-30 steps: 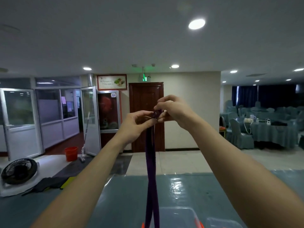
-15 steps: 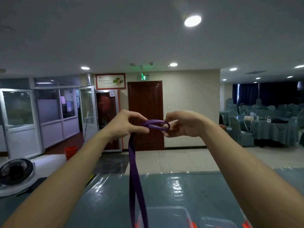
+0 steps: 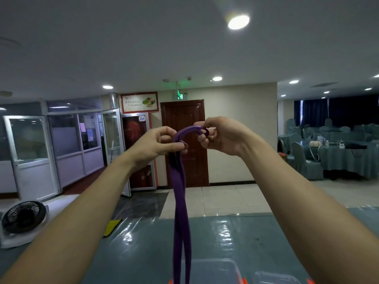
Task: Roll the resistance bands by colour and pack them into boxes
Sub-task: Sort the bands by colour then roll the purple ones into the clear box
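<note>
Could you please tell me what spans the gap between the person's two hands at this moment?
In the head view, an arc of the purple resistance band bridges the left hand and the right hand, and both hands grip it.

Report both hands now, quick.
Left hand: closed, pinching the purple band where it starts to hang down.
Right hand: closed, fingers curled round the band's looped top end.

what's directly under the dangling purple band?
A clear box on the glossy table; the purple band hangs down across its left part, hiding a strip of it. The band's lower end and most of the box are cut off by the frame edge.
</note>
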A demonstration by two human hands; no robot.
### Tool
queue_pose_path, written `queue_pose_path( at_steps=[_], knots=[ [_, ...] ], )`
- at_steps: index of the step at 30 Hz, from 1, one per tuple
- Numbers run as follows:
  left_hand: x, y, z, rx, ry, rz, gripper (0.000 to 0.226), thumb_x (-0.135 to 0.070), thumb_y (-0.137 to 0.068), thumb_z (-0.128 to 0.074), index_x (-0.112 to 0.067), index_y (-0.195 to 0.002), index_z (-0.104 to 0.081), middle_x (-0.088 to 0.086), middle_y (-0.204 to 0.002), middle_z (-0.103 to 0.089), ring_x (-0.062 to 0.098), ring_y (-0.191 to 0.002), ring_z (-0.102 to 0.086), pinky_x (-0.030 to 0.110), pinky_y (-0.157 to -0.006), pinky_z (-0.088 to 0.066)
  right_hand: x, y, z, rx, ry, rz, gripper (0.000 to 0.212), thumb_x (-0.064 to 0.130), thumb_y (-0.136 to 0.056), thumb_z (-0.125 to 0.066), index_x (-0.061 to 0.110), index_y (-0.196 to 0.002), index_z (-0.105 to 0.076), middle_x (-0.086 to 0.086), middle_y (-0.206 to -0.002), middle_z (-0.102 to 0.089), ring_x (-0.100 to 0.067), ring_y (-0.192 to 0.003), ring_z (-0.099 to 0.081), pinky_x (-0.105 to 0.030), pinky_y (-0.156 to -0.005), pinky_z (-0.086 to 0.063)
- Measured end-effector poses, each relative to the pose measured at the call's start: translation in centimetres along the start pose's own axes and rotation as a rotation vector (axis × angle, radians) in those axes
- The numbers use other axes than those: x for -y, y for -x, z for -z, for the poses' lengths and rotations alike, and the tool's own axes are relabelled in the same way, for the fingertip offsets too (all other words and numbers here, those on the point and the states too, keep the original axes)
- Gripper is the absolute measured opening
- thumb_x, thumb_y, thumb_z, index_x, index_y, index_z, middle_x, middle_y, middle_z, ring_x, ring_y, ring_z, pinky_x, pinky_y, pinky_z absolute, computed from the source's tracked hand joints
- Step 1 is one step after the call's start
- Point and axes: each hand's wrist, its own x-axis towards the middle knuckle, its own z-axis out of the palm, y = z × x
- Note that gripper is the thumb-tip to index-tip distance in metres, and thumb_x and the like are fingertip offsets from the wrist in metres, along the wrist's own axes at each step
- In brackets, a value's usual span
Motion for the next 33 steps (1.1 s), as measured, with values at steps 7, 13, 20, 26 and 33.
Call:
queue_pose_path(
  at_steps=[7, 13, 20, 26, 33],
  knots=[
    [8.4, 2.6, -3.2, 0.202, -0.007, 0.147, 0.047, -0.033, -0.085, -0.094, -0.014, -0.112, -0.060, 0.019, -0.112, -0.080, 0.033, -0.109, -0.079, 0.049, -0.100, -0.061, -1.2, 0.4, 0.2, -0.024, -0.161, 0.029, 0.026, 0.002, -0.099, -0.053, -0.003, -0.124, -0.061, -0.012, -0.074, -0.065, -0.016, -0.057, -0.060, -0.024, -0.053, -0.055],
    [10.6, 5.2, -2.7, 0.129, -0.065, 0.221, 0.057, -0.050, -0.071, -0.101, -0.023, -0.106, -0.065, 0.008, -0.087, -0.074, 0.023, -0.076, -0.070, 0.033, -0.071, -0.060, -2.3, 0.9, 0.2, -0.033, -0.212, 0.006, 0.023, 0.003, -0.100, -0.054, -0.002, -0.120, -0.063, -0.012, -0.074, -0.066, -0.016, -0.058, -0.061, -0.024, -0.053, -0.055],
    [10.0, 7.8, -5.1, 0.181, -0.059, 0.267, 0.099, -0.053, -0.076, -0.096, -0.027, -0.158, -0.047, -0.002, -0.142, -0.069, 0.018, -0.132, -0.066, 0.048, -0.119, -0.050, -6.7, 1.6, -1.2, -0.017, -0.187, -0.088, 0.029, 0.005, -0.102, -0.059, -0.004, -0.128, -0.065, -0.017, -0.084, -0.074, -0.019, -0.066, -0.070, -0.026, -0.060, -0.060],
    [8.1, 7.9, -7.9, -0.096, 0.355, 0.010, 0.042, -0.036, -0.094, -0.080, -0.019, -0.132, -0.076, 0.015, -0.119, -0.080, 0.034, -0.111, -0.078, 0.045, -0.099, -0.064, -11.2, 3.2, -1.0, -0.054, -0.203, -0.170, 0.031, 0.007, -0.101, -0.065, -0.004, -0.129, -0.065, -0.021, -0.093, -0.077, -0.018, -0.069, -0.071, -0.025, -0.064, -0.063],
    [8.6, 8.4, -6.8, 0.172, -0.097, 0.113, 0.037, -0.033, -0.086, -0.091, -0.020, -0.119, -0.079, 0.005, -0.102, -0.085, 0.023, -0.097, -0.083, 0.032, -0.090, -0.066, -17.7, 6.7, 1.1, -0.135, -0.317, -0.260, 0.030, 0.008, -0.099, -0.069, -0.006, -0.126, -0.068, -0.020, -0.092, -0.077, -0.020, -0.073, -0.073, -0.025, -0.065, -0.063]
  ],
)
